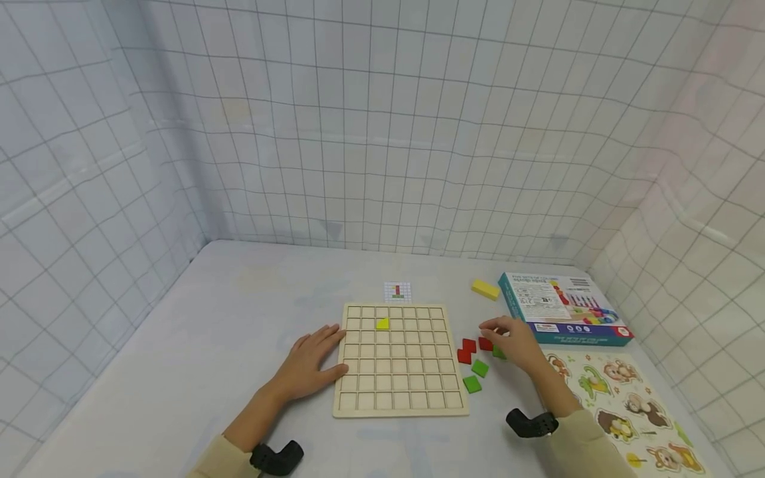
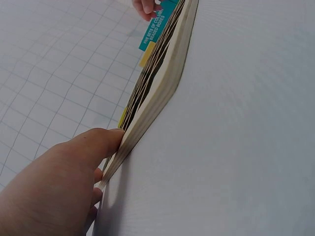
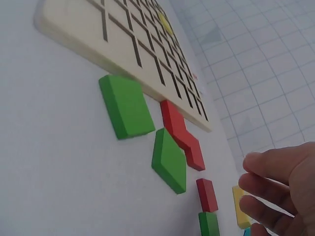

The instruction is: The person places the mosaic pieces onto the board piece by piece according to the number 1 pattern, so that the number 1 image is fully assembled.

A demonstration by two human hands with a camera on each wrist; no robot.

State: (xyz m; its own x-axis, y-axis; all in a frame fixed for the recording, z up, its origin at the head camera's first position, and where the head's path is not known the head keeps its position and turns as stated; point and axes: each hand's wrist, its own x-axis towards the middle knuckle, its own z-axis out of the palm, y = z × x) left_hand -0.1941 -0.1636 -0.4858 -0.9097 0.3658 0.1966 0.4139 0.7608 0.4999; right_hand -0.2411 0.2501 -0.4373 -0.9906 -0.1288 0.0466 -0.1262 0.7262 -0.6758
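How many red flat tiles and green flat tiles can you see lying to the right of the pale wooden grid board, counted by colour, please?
Red flat tiles: 3
Green flat tiles: 3
Total: 6

To your right on the white table (image 1: pixel 179 352), a teal-edged box (image 1: pixel 568 309) lies just beyond a cartoon-animal sheet (image 1: pixel 624 398), with checked curtains (image 1: pixel 382 133) behind.
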